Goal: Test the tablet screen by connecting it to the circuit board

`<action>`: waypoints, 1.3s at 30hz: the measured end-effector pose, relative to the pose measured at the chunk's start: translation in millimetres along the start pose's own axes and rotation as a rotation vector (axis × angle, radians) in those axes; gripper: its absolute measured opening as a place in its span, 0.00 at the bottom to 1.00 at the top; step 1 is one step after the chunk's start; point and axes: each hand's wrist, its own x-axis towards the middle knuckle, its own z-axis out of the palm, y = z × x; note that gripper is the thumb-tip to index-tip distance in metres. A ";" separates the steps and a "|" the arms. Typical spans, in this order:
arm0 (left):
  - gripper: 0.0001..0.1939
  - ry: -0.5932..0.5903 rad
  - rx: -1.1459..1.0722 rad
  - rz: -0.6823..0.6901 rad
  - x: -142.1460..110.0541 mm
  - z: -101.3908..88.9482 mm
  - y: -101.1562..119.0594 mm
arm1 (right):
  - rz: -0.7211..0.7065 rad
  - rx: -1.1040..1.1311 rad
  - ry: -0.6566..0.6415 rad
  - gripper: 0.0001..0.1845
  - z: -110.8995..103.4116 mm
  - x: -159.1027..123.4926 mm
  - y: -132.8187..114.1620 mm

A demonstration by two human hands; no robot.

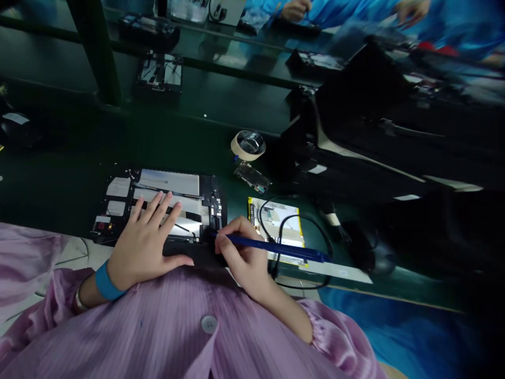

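1. The open flat device lies on the dark green counter, at the edge nearest the person. Its black frame holds pale rectangular panels, with small parts along its right end.
2. The left hand lies palm down over the lower part of the device, fingers spread and thumb held well out to the side.
3. The right hand pinches a blue pen-like tool between thumb and fingers near its tip, at the device's lower right; exact tip contact cannot be told.
4. Beyond the right hand, a cream ring encloses a clear, faceted object. A small circuit board lies just beside the ring.
5. Right of the device, a yellow-edged panel lies under loops of black cable.
6. At the far side, a black tray seems to hold dark, flat pieces, too dim to name. A second open device lies nearer than that tray.
7. A clear container stands at the top edge, partly cut off; its contents cannot be told.
8. At upper right, a co-worker's hands show against blue clothing.
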 end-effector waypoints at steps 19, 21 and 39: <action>0.38 0.245 -0.189 -0.282 -19.9 -18.8 -17.3 | 0.057 0.217 0.136 0.08 -8.4 3.9 -1.4; 0.34 0.304 -0.161 -0.574 -30.2 -21.0 -31.2 | 0.101 0.298 0.196 0.06 -11.1 3.9 -1.5; 0.24 0.727 -1.437 -0.985 183.1 -86.1 -121.4 | -0.366 -0.370 0.019 0.13 -88.1 67.7 -28.7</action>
